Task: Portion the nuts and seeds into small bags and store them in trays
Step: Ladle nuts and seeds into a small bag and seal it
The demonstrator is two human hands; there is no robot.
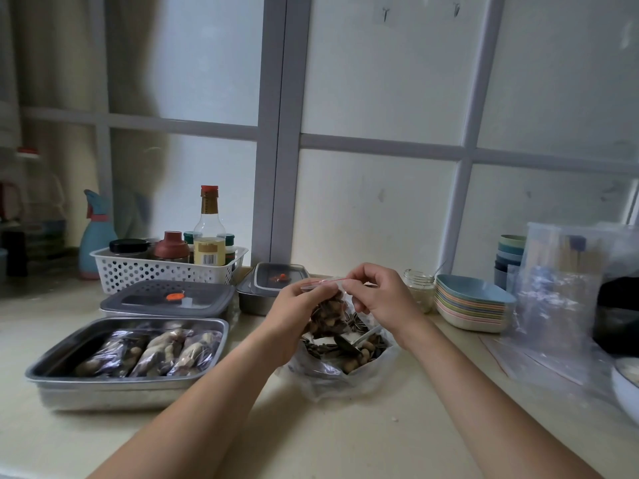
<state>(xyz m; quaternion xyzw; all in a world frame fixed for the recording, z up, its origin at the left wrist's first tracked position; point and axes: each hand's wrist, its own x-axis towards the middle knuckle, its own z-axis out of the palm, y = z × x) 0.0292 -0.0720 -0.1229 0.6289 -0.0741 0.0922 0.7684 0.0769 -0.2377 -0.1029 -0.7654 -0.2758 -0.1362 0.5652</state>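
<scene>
Left hand (297, 305) and right hand (383, 295) are both raised above the middle of the counter (311, 426), pinching the top edge of a small bag (328, 316) between thumb and fingertips. The left grips the left end of the bag's red sealing strip (321, 281) and the right grips the right end. The small bag hangs below the fingers, packed with peanuts and dark striped seeds.

Right under it a large clear bag (345, 366) lies open on the counter, holding more loose peanuts and seeds, with a metal spoon (349, 342) resting in the pile.

To the left, near the front edge, sits an open metal tray (128, 380) in which filled bags (155, 350) of nuts lie side by side. Just behind it is a tray with a grey lid (166, 299), and farther back, towards the middle, stands a second lidded tray (269, 271).

At the far left a white basket (138, 271) holds jars and a tall bottle (209, 233) with a red cap, and a blue spray bottle (95, 236) stands beside it.

On the right, a glass jar (420, 288) stands just beside a stack of pastel plates (470, 305), a stack of cups (510, 254) rises behind them, and a heap of clear plastic bags (560, 288) leans at the far right
</scene>
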